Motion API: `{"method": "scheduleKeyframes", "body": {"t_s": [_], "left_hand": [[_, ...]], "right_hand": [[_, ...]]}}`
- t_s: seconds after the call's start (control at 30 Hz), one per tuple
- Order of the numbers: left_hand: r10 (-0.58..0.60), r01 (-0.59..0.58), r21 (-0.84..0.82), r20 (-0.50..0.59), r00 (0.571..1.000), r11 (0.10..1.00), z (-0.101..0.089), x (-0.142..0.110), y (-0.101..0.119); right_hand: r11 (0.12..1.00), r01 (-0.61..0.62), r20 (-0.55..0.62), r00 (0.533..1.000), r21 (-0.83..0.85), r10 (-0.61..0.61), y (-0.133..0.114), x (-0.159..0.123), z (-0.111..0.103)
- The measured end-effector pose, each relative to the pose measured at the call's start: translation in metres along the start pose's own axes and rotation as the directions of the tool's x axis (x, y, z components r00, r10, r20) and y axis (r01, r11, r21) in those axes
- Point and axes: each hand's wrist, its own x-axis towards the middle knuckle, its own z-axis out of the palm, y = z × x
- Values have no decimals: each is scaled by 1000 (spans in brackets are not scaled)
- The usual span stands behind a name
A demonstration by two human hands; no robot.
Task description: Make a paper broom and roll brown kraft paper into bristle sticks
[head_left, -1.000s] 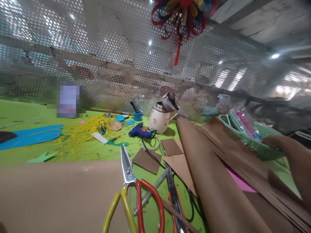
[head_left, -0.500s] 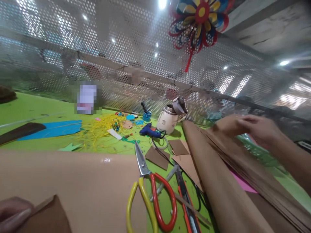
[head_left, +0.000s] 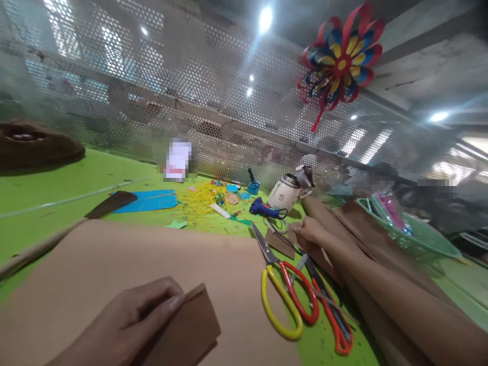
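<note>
My left hand (head_left: pixel 150 310) pinches a folded piece of brown paper (head_left: pixel 186 325) above a large brown paper sheet (head_left: pixel 114 259). Over the small brown paper pieces (head_left: pixel 280 244) behind the scissors, my right hand (head_left: pixel 312 233) has its fingers closed on the edge of one piece; part of it is hidden by the hand. Scissors (head_left: pixel 269 259) with one yellow and one red handle lie open between my hands. Beside them rests an orange and black utility knife (head_left: pixel 333 315), partly covered by a thin brown strip.
A blue glue gun (head_left: pixel 263 207), a cream kettle (head_left: pixel 284 193) with its lid up and tangled yellow string (head_left: pixel 206 206) are at the back. Large brown paper (head_left: pixel 366 239) and a green basket (head_left: pixel 423 244) lie right. A perforated metal screen (head_left: pixel 213 117) stands behind the table.
My right hand has let go of the large brown paper on the right and moved left to the small pieces. My left hand has come further into view with its folded paper. The view has turned left.
</note>
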Motion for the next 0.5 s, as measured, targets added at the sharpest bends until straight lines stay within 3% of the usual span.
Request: {"method": "scheduleKeyframes", "body": {"t_s": [0.07,0.13,0.33,0.5], "left_hand": [[15,-15,-39,-2,1000,999,-3,-2,26],[6,-5,-54,12,1000,999,-3,-5,39],[82,-82,-72,8,997,994,-1,-5,33],[131,-130,-76,6,991,989,0,-5,33]], "right_hand": [[1000,-17,-24,1000,16,17,2,-5,-3],[998,-18,-49,999,58,20,3,-12,-10],[964,140,-46,990,225,-133,-23,-49,-21],[924,328,-68,945,198,-321,-59,-69,-15]]}}
